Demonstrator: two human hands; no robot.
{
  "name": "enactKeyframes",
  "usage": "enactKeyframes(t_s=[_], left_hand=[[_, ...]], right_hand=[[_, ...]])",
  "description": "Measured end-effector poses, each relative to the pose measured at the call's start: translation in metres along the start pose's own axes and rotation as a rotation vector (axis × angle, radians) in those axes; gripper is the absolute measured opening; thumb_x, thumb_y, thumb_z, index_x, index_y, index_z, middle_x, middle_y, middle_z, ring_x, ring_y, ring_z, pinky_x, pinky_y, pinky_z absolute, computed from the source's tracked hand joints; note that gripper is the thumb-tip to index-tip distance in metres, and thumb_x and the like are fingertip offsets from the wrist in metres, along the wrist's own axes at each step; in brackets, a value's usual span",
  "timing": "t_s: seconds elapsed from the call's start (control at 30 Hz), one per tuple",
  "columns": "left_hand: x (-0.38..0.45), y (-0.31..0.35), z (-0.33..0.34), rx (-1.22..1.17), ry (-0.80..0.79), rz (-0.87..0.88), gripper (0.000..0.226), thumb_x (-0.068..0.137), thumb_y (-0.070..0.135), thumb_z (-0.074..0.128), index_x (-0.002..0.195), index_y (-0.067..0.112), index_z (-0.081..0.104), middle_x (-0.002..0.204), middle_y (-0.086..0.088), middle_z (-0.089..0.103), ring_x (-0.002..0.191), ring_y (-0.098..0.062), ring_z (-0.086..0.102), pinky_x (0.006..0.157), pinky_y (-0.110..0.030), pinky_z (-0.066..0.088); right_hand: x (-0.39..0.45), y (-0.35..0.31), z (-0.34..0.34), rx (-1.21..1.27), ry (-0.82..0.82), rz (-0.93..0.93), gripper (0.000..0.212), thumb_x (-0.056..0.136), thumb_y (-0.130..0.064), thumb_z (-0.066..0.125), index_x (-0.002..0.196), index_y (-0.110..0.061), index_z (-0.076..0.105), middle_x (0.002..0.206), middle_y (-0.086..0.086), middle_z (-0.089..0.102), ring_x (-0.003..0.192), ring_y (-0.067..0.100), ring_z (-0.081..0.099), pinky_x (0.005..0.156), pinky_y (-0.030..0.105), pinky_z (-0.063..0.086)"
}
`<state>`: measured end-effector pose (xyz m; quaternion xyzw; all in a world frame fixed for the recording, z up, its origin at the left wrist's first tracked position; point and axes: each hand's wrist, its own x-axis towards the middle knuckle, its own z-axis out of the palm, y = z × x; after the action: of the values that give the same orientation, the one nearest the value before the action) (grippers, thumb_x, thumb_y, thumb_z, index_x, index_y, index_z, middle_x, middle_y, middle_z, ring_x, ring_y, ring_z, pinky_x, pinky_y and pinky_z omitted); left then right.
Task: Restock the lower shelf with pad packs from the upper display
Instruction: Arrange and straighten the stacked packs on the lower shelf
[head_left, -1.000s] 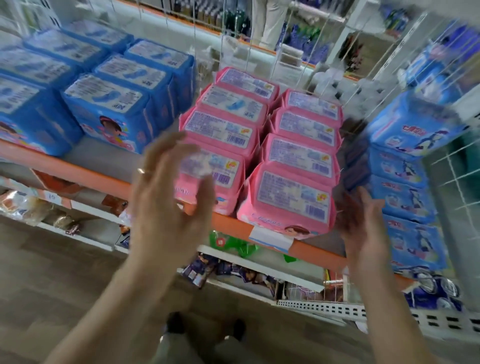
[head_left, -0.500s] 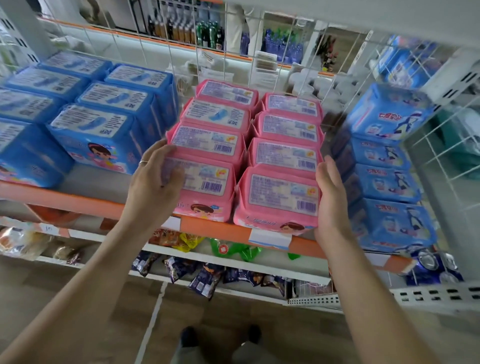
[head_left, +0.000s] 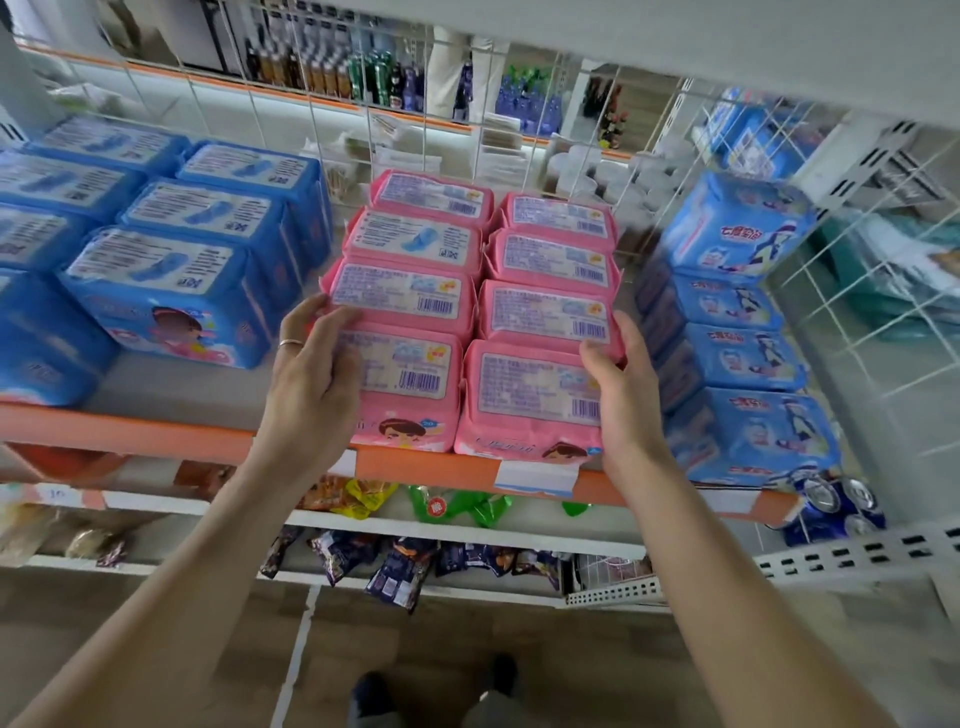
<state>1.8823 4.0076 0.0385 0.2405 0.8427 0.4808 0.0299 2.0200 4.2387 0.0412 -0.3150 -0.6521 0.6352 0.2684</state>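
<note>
Blue packs (head_left: 161, 291) stacked far left on orange-edged shelf (head_left: 130, 431). My left hand (head_left: 311, 384) curled round left side of front-left pink pad pack (head_left: 405, 384). My right hand (head_left: 623, 395) wraps right side of front-right pink pack (head_left: 530, 400). Both packs sit at shelf front edge. Light-blue packs (head_left: 743, 343) far right.
</note>
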Motion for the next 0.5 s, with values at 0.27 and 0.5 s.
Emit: enactKeyframes(t_s=[0.27,0.5], left_hand=[[0.016,-0.009,-0.032,-0.252,-0.014,-0.139,0.039,0.099,0.022,0.053,0.138,0.027,0.053,0.131,0.003,0.064,0.115,-0.015,0.065,0.087,-0.047,0.06],[0.059,0.012,-0.026,-0.46,-0.158,-0.393,0.023,0.102,0.018,0.055,0.121,0.031,0.053,0.103,0.01,0.066,0.085,-0.006,0.07,0.074,-0.029,0.058]], right_hand=[[0.018,-0.004,-0.023,0.049,0.043,0.097,0.091,0.074,-0.062,0.062,0.154,-0.031,0.033,0.15,-0.001,0.05,0.133,0.02,0.053,0.11,0.052,0.043],[0.047,-0.012,-0.026,0.109,-0.019,0.212,0.091,0.071,-0.067,0.073,0.149,-0.029,0.044,0.14,0.004,0.061,0.124,0.025,0.061,0.105,0.049,0.047]])
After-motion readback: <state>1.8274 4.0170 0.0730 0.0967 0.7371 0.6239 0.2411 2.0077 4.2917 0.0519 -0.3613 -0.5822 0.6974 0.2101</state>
